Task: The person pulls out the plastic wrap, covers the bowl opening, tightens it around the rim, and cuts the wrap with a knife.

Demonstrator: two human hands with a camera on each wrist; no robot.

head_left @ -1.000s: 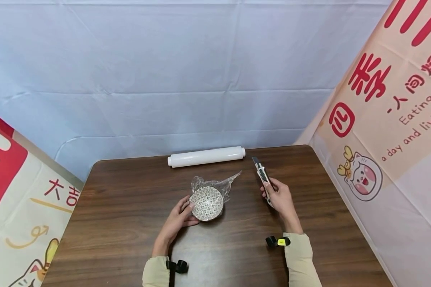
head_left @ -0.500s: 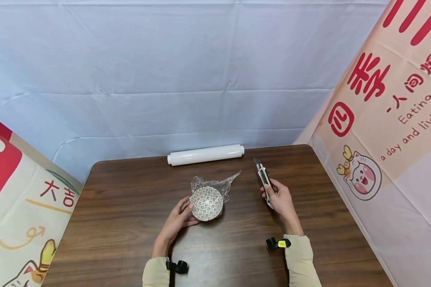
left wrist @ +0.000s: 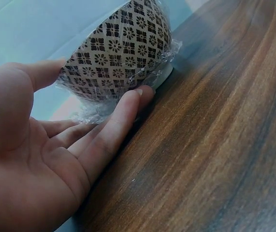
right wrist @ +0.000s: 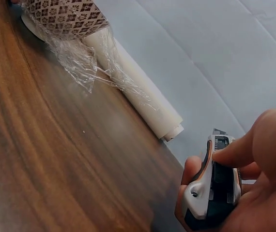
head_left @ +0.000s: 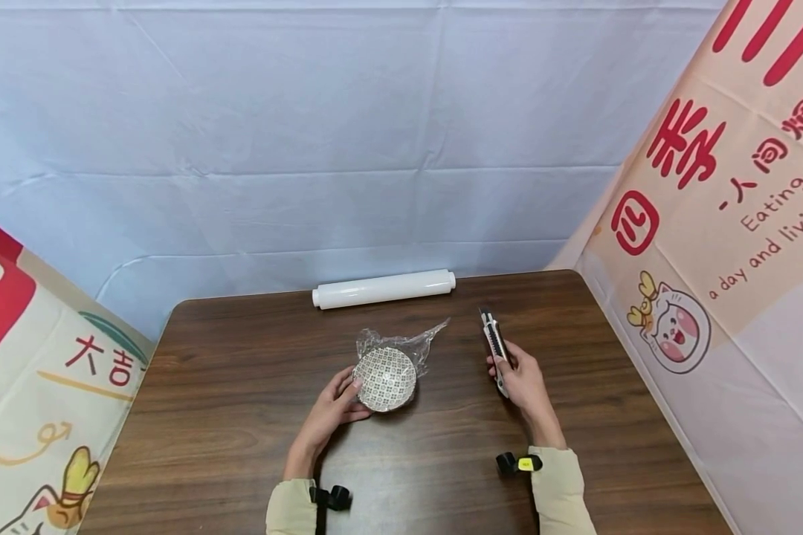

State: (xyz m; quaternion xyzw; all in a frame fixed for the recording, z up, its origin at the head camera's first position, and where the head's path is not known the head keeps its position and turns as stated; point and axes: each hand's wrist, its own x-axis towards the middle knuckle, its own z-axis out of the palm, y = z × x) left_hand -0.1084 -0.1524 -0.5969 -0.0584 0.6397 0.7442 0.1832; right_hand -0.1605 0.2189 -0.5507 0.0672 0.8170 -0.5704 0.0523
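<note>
A patterned bowl [head_left: 387, 377] covered in clear cling film stands on the wooden table. My left hand [head_left: 329, 411] holds its left side, thumb at the rim and fingers low against the outside, as the left wrist view shows [left wrist: 55, 140]. Loose film [head_left: 420, 345] bunches out behind the bowl and trails to the right. To the right, my right hand [head_left: 524, 379] grips a utility knife [head_left: 493, 340], its tip directed away from me. In the right wrist view the thumb presses the top of the knife [right wrist: 210, 186], and a short bit of blade [right wrist: 219, 131] shows.
Behind the bowl, a white roll of cling film [head_left: 384, 289] lies along the far edge of the table [head_left: 227, 371]. A pale cloth backdrop [head_left: 274, 148] hangs behind it. Printed cloths [head_left: 709, 260] flank both sides.
The knife's exposed blade has become shorter, and my right hand has drawn slightly toward me. The roll shifted slightly at first. My left hand and the bowl stay put.
</note>
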